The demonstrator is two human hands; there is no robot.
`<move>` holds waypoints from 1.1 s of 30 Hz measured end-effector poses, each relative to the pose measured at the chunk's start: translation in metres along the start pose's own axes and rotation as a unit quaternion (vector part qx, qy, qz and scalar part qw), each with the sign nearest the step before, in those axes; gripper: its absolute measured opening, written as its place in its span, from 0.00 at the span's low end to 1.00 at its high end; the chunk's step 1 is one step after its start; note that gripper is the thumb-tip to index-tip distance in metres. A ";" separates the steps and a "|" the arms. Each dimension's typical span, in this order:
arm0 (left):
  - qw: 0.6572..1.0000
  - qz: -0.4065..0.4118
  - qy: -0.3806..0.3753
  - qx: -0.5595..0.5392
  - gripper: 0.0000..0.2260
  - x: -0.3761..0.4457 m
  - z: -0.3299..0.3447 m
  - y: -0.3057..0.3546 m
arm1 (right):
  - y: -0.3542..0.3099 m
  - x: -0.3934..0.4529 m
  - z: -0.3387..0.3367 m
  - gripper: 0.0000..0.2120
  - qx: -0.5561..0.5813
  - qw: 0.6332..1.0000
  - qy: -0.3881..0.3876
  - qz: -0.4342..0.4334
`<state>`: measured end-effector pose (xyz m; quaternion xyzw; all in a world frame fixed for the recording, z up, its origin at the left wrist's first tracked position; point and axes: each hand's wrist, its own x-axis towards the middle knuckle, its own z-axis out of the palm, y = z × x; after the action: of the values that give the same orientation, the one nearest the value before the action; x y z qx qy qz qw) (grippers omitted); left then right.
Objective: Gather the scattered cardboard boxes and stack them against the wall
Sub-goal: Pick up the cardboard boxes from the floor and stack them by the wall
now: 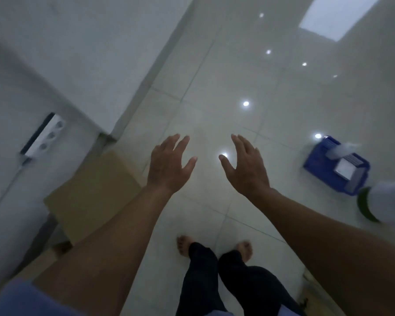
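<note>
Both hands empty, fingers spread — left hand, right hand — I am leaving the cardboard box lower left, against the wall.

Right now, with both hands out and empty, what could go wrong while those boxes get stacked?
1. The feet are bare on a glossy tiled floor; a slip while carrying seems possible.
2. The blue crate sits on the floor to the right, an easy thing to trip over.
3. The cardboard box by the wall lies beside a socket strip; a careless stack might knock it.
</note>
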<state>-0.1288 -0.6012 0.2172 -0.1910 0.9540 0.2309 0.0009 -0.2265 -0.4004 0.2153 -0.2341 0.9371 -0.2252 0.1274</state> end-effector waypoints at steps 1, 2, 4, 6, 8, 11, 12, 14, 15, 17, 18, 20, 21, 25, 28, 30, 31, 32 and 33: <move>1.000 0.023 -0.004 0.005 0.29 0.007 0.000 0.022 | 0.013 -0.006 -0.016 0.32 0.006 1.000 0.017 0.018; 0.999 0.047 -0.008 0.010 0.29 0.013 0.001 0.045 | 0.026 -0.013 -0.032 0.32 0.012 0.999 0.033 0.034; 0.995 0.095 -0.013 0.016 0.29 0.024 0.006 0.090 | 0.057 -0.029 -0.061 0.32 0.019 0.996 0.060 0.064; 0.989 0.142 -0.021 0.020 0.28 0.032 0.016 0.135 | 0.090 -0.048 -0.087 0.32 0.024 0.991 0.086 0.099; 0.983 0.178 -0.035 0.024 0.28 0.036 0.027 0.180 | 0.123 -0.067 -0.111 0.31 0.032 0.983 0.112 0.140; 0.971 0.231 -0.062 0.020 0.28 0.039 0.046 0.246 | 0.174 -0.097 -0.148 0.31 0.042 0.967 0.161 0.195; 0.965 0.249 -0.073 0.021 0.29 0.040 0.052 0.268 | 0.190 -0.106 -0.161 0.31 0.045 0.960 0.174 0.213; 0.952 0.290 -0.092 0.029 0.29 0.043 0.065 0.311 | 0.222 -0.126 -0.186 0.31 0.051 0.947 0.195 0.248; 0.945 0.311 -0.099 0.032 0.28 0.045 0.071 0.332 | 0.238 -0.136 -0.199 0.31 0.055 0.940 0.208 0.264; 0.932 0.343 -0.109 0.032 0.28 0.051 0.084 0.373 | 0.271 -0.155 -0.220 0.31 0.061 0.925 0.239 0.290; 0.927 0.356 -0.116 0.032 0.28 0.053 0.091 0.394 | 0.286 -0.165 -0.230 0.31 0.063 0.917 0.252 0.304; 0.912 0.386 -0.133 0.033 0.28 0.053 0.107 0.432 | 0.312 -0.185 -0.242 0.31 0.069 0.898 0.273 0.337; 0.903 0.403 -0.144 0.033 0.28 0.051 0.116 0.448 | 0.323 -0.196 -0.244 0.31 0.073 0.887 0.281 0.359; 0.854 0.479 -0.201 0.044 0.28 0.043 0.157 0.502 | 0.351 -0.239 -0.240 0.30 0.091 0.833 0.307 0.450; 0.809 0.532 -0.243 0.063 0.29 0.034 0.185 0.537 | 0.366 -0.273 -0.230 0.31 0.108 0.777 0.337 0.521; 0.775 0.566 -0.275 0.066 0.28 0.028 0.203 0.560 | 0.370 -0.291 -0.224 0.32 0.118 0.732 0.373 0.558; 0.761 0.579 -0.283 0.069 0.28 0.024 0.212 0.570 | 0.372 -0.300 -0.220 0.31 0.123 0.716 0.380 0.572; 0.748 0.590 -0.294 0.076 0.28 0.019 0.221 0.580 | 0.373 -0.308 -0.214 0.30 0.126 0.704 0.380 0.587; 0.731 0.604 -0.305 0.087 0.28 0.013 0.230 0.587 | 0.373 -0.319 -0.206 0.30 0.131 0.689 0.378 0.604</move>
<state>-0.3745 -0.0228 0.2688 0.5067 0.8331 0.1443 0.1684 -0.1661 0.1266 0.2567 0.5064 0.8061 -0.2895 -0.0997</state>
